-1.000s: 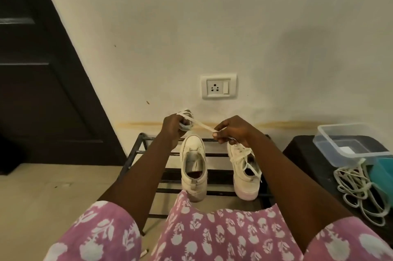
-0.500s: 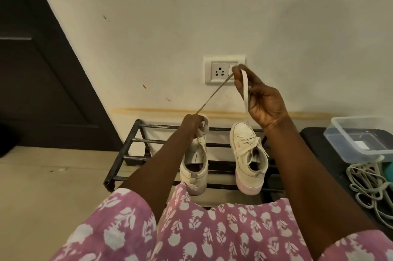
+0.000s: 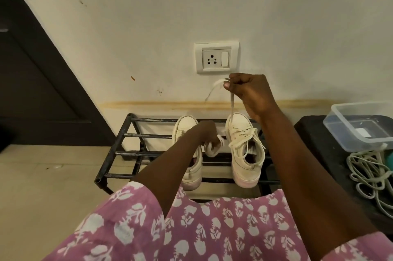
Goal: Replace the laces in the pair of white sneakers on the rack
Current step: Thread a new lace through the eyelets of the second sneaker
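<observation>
Two white sneakers stand on a black metal rack [image 3: 127,134], toes to the wall. The left sneaker [image 3: 184,126] has no lace in it and my left forearm crosses it. The right sneaker [image 3: 244,154] is still laced, its lace loose. My left hand [image 3: 207,135] sits between the shoes with a white lace [image 3: 231,103] wound round its fingers. The lace runs up to my right hand [image 3: 248,92], which pinches it above the right sneaker, just under the wall socket; a short end sticks out to the left.
A wall socket [image 3: 217,57] is above the rack. At the right a dark stool [image 3: 314,139] carries a clear plastic box [image 3: 361,124] and a heap of pale laces [image 3: 370,173]. A dark door [image 3: 32,90] stands at the left. My lap in pink flowered cloth fills the bottom.
My right hand has come down from beside the socket to just below it, and the lace that was stretched taut now hangs slack. My left hand has moved lower between the shoes.
</observation>
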